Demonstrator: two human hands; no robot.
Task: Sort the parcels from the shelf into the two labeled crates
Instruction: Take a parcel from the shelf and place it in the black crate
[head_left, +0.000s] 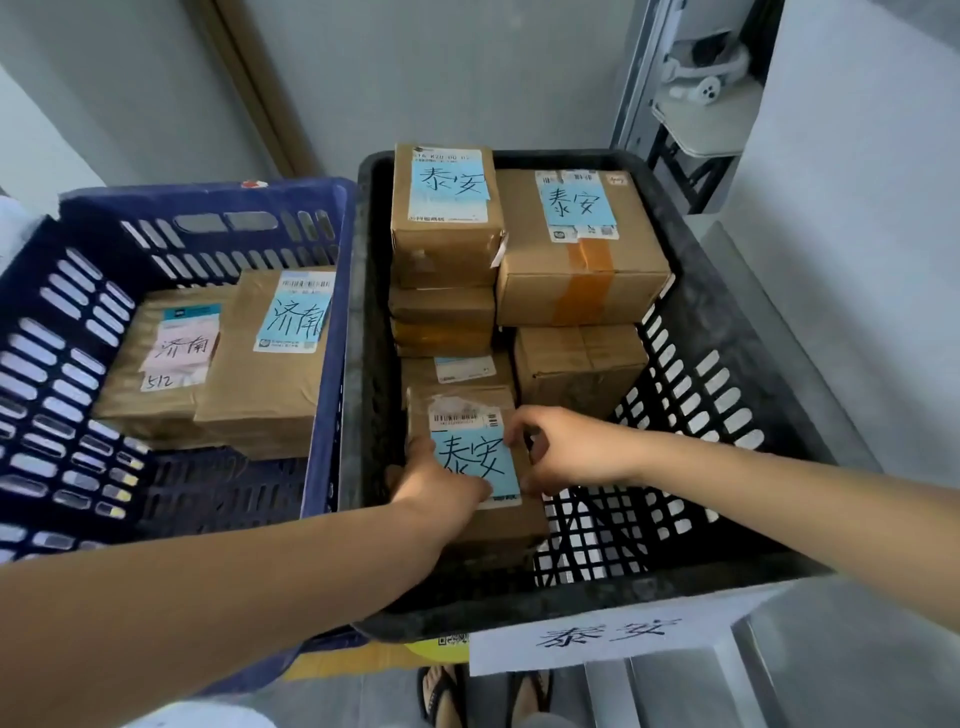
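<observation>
A brown parcel with a blue handwritten label lies low in the black crate, near its front left corner. My left hand grips the parcel's left edge, and my right hand holds its right edge with curled fingers. Behind it several more brown parcels are stacked, two of them on top with the same blue label. The blue crate to the left holds two parcels with a different label. A white paper sign hangs on the black crate's front.
The black crate's right half shows bare mesh floor. Grey walls stand behind both crates, and a metal frame with white parts rises at the back right. My feet in sandals show below the crates.
</observation>
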